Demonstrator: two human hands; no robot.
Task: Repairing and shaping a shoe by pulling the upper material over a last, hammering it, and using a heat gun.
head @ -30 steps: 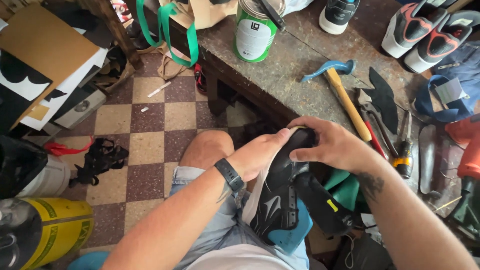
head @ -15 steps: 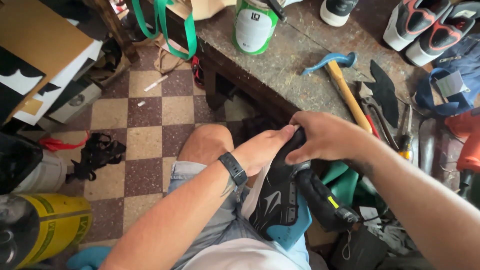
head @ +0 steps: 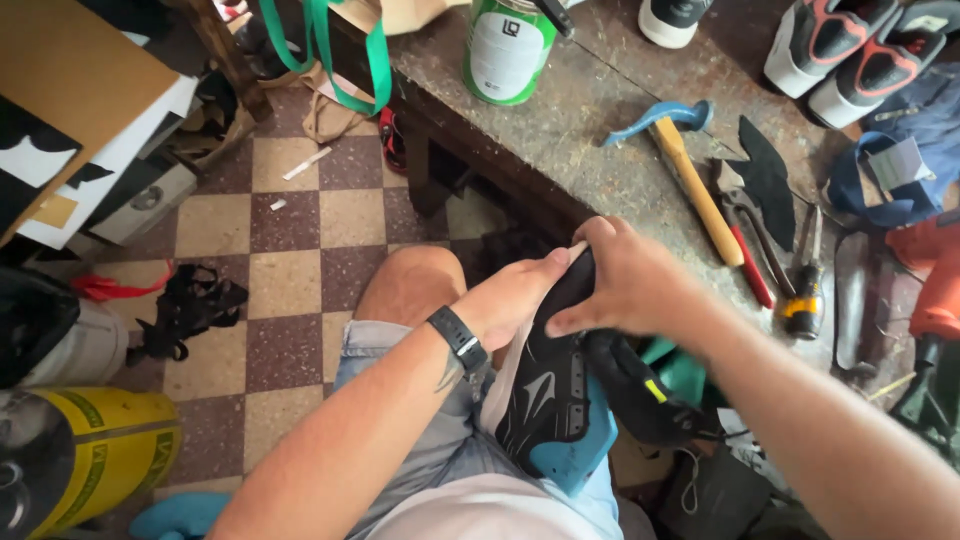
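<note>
A black sports shoe [head: 550,395] with a white side mark and a blue sole edge rests on my lap, toe pointing away from me. My left hand [head: 520,295], with a black wristband, grips its left side near the toe. My right hand [head: 625,285] presses down on the toe end from the right, fingers wrapped over it. A second dark shoe [head: 650,400] with a yellow tab lies just right of the first, under my right forearm.
A worn stone workbench [head: 590,130] stands ahead with a green-and-white can [head: 510,45], a blue-headed hammer [head: 685,165], pliers [head: 745,225], a screwdriver [head: 805,275] and sneakers [head: 850,55]. A yellow cylinder [head: 85,455] and black straps [head: 190,305] lie on the checkered floor at left.
The view has shifted slightly. My right hand slid along the toe of the shoe while both hands kept their grip on it.
</note>
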